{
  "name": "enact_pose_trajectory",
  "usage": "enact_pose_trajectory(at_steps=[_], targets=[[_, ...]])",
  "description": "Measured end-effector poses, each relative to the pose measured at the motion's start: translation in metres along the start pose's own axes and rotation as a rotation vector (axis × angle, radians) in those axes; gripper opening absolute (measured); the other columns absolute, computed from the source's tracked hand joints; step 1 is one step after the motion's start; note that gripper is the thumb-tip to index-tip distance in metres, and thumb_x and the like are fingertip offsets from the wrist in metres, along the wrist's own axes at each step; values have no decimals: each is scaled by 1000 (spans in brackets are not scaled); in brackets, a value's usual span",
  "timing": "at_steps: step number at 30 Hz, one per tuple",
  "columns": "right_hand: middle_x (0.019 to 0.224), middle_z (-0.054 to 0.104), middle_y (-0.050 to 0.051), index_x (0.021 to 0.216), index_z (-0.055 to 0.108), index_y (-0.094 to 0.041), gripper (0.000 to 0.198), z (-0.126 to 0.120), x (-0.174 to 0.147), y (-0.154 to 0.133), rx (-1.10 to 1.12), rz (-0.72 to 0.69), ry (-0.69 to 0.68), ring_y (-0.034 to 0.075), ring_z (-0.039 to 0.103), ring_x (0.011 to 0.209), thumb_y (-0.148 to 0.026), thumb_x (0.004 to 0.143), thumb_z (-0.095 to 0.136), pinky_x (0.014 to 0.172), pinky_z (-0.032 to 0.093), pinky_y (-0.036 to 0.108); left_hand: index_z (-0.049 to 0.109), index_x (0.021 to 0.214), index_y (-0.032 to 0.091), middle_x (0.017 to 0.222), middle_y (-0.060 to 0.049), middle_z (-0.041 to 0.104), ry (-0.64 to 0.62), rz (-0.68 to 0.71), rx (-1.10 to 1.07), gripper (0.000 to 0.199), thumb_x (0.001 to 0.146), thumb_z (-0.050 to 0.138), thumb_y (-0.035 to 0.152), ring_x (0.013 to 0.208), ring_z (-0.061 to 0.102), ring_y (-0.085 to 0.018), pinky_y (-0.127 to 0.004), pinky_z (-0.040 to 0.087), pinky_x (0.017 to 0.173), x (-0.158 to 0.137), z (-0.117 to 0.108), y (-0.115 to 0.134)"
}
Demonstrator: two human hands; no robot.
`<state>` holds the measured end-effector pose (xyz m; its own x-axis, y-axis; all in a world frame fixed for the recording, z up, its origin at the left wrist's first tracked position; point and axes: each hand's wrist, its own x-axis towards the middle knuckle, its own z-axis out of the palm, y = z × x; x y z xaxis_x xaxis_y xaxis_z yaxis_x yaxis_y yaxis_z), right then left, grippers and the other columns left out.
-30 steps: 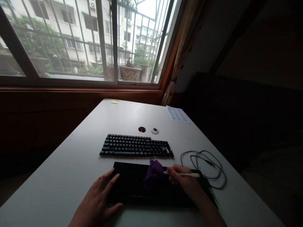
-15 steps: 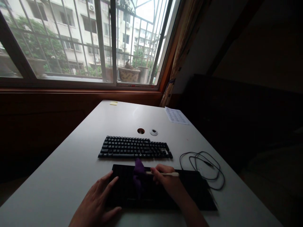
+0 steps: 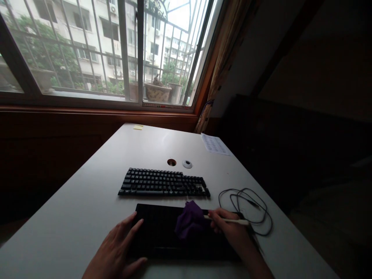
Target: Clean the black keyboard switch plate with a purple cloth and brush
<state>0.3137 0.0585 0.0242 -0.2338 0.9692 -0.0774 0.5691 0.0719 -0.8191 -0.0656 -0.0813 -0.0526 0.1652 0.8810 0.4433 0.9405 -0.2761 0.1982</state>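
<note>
A flat black rectangular panel (image 3: 162, 248) lies near the table's front edge. Spread fingers of my left hand (image 3: 117, 240) touch its left end, with the thumb low by its front edge. My right hand (image 3: 228, 224) is closed around a thin pale stick (image 3: 240, 221) above the panel's right part. At the stick's far end a crumpled purple cloth (image 3: 190, 221) rests over the panel; how the two are joined is hidden. Just behind lies a black keyboard (image 3: 162, 183), its keys facing up and a few gaps showing at its right end.
A coiled black cable (image 3: 266, 217) lies right of the panel. Farther back on the white table (image 3: 95, 186) are a round hole (image 3: 171, 162), a white ring-shaped cover (image 3: 187, 164), a printed sheet (image 3: 215, 144) and a yellow note (image 3: 138, 127). A barred window (image 3: 101, 50) stands behind.
My right hand has moved to the right along the panel with the stick, and the purple cloth has gone with it and now looks wider. My left hand has stayed in place.
</note>
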Motion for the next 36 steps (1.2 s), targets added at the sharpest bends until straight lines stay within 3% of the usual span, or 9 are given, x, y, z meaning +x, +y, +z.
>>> enact_pose_trajectory(at_steps=[5,9,14,19,22,30,36], targets=[[63,64,2,63,60,-21,50,52,14,-37,37,-140,-61,16,61,60,-58,96,54,60,44,27,40,156,33,157,-8,48,17,24,9,87,80,79,48,123,65,-33,-43,62,96,1,-2,0],[61,62,1,61,57,-21,48,71,17,-55,-7,-172,-37,16,59,60,-53,97,53,60,42,27,42,155,32,154,-10,51,29,35,-4,86,79,79,47,121,66,-34,-44,64,93,3,-4,0],[62,62,0,61,57,-21,49,49,7,-48,-67,-184,-17,15,59,60,-52,98,52,61,41,27,41,155,34,153,-9,52,27,23,1,87,78,79,47,120,67,-34,-44,64,94,3,-2,-1],[62,65,1,66,62,-21,48,-3,-5,-8,-83,-41,48,17,62,59,-58,96,52,59,43,28,39,156,36,154,-7,52,31,32,-5,87,80,78,50,119,68,-34,-44,65,91,3,-2,-2],[64,68,2,70,65,-21,48,-20,-9,8,-89,49,43,18,63,59,-61,94,53,58,44,29,40,156,35,153,-7,53,29,45,4,87,79,78,50,117,69,-34,-43,65,89,5,-4,-1],[57,62,0,66,60,-22,49,4,1,-18,-106,-18,92,17,60,52,-62,93,50,55,42,28,41,156,32,152,-10,53,49,83,27,85,81,76,50,117,68,-34,-44,65,89,5,-2,-2],[55,63,1,69,66,-23,56,-8,0,-9,-150,-15,225,19,61,51,-68,96,46,55,43,29,39,156,36,152,-8,54,39,71,20,84,82,75,54,117,68,-33,-43,64,89,4,0,-4]])
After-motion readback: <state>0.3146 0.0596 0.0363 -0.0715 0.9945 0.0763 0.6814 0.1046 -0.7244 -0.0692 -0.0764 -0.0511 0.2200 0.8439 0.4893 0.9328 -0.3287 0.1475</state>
